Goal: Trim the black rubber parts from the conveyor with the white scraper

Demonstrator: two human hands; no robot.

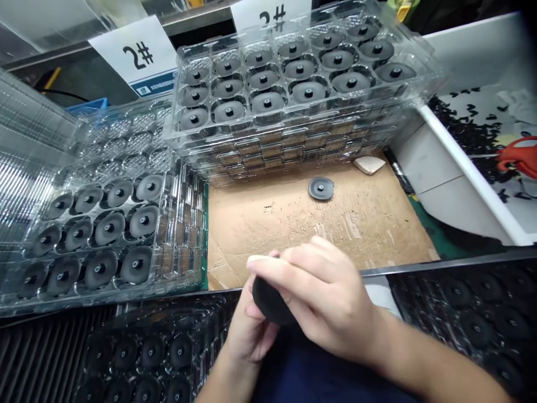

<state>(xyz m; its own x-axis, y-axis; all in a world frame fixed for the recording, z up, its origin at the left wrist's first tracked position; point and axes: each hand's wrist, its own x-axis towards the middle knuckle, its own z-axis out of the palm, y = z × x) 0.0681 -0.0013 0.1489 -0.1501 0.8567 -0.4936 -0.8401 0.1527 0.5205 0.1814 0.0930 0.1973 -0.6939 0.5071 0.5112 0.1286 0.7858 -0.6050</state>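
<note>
A dark round disc [271, 301] is held between my two hands near the front edge of the work surface, its smooth face towards me. My left hand [247, 324] grips it from below and the left. Over its right side close the fingers of my right hand [323, 291]; what their tips touch behind the disc is hidden. On the cardboard [260, 235] beyond lies another dark disc [321, 188] with a small raised hub at its centre, apart from both hands.
A stack of clear trays [268, 131] with hubbed discs stands at the back. At left is a partly filled clear tray [161, 235]. A white bin [470, 173] at right holds small black pieces. Dark trays of discs [138, 358] sit lower left and lower right. A whitish wedge [369, 164] lies on the cardboard.
</note>
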